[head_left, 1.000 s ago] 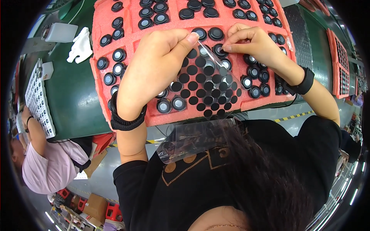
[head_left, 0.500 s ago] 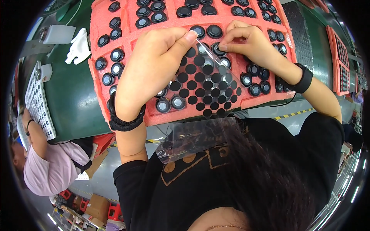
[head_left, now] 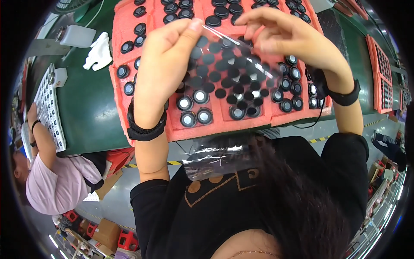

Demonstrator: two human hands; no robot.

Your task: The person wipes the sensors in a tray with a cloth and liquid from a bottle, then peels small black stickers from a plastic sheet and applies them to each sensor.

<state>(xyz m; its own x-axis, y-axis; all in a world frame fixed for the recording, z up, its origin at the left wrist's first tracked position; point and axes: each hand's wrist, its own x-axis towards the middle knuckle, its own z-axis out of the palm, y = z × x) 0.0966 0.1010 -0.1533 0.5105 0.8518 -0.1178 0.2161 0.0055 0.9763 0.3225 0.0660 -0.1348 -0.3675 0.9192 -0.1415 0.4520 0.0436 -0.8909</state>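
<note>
My left hand point(head_left: 166, 60) pinches the upper left corner of a clear plastic sheet point(head_left: 222, 64) dotted with rows of black round stickers. The sheet hangs tilted over a pink foam tray point(head_left: 120, 103). Black round parts with grey centres, such as the one near the front edge point(head_left: 188, 118), sit in groups in the tray's compartments. Above the sheet's upper right side is my right hand point(head_left: 293, 36), slightly blurred, its thumb and fingers apart. I see nothing held in it. The sheet partly covers the parts beneath it.
On the green table point(head_left: 86, 125) lie a white glove point(head_left: 98, 52) and a pale plastic container point(head_left: 78, 36). A co-worker point(head_left: 56, 185) at the left reaches to a white tray of dark pieces point(head_left: 49, 112). Another pink tray point(head_left: 379, 73) stands far right.
My right hand has lifted off a round part in the tray and spread its fingers. The left hand has shifted slightly left and up with the sheet, which now hangs more to the left.
</note>
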